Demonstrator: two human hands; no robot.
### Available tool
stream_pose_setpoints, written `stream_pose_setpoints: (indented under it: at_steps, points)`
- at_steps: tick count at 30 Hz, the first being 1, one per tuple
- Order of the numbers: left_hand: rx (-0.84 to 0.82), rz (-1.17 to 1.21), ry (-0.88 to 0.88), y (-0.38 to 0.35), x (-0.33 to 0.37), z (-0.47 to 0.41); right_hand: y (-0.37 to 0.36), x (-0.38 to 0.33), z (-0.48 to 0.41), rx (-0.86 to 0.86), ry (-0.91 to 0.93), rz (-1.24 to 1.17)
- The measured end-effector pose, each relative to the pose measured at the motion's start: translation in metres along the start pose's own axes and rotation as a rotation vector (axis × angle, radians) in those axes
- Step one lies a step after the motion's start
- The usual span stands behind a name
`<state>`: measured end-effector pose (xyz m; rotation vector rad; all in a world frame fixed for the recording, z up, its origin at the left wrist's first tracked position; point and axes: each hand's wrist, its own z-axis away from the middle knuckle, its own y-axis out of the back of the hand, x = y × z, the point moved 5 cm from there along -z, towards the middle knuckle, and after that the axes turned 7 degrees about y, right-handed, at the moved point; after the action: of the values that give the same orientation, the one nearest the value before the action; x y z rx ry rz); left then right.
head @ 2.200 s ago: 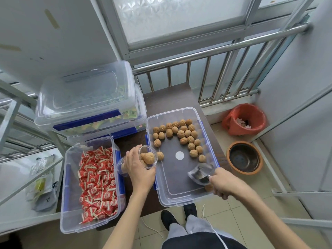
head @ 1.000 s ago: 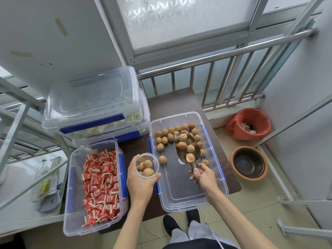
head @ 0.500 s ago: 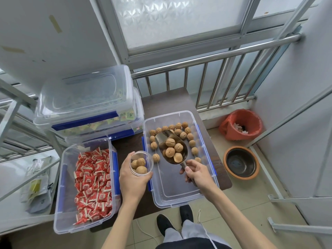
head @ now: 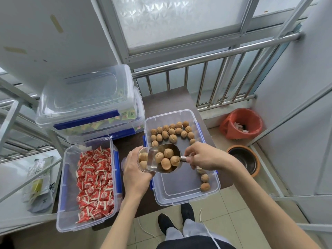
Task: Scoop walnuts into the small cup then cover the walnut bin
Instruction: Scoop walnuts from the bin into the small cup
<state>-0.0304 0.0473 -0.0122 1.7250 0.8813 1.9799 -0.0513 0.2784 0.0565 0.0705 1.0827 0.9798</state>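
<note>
left hand (head: 135, 174): grips small cup (head: 142, 161) beside walnut bin (head: 186, 194) | right hand (head: 203, 156): pinches scoop (head: 164, 159) handle | scoop: holds walnuts (head: 166, 159), mouth at cup rim | bin: uncovered, on table (head: 168, 101)

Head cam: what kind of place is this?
Probably a home balcony or utility nook used for snack storage. A steel railing runs under a frosted window, clear bins of walnuts and red candy sit on a small table, and the floor is tiled, with an orange waste basket.
</note>
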Motion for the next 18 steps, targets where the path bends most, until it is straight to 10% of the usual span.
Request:
stream_pose_setpoints:
  at_steps: [6, 18]
  points:
    - [-0.011, -0.053, -0.038, -0.004, 0.000, 0.000, 0.005, -0.063, 0.004, 0.015, -0.023, 0.415]
    - [-0.001, 0.065, 0.099, -0.003, -0.015, 0.000, 0.020, -0.079, 0.018, -0.024, 0.035, 0.405]
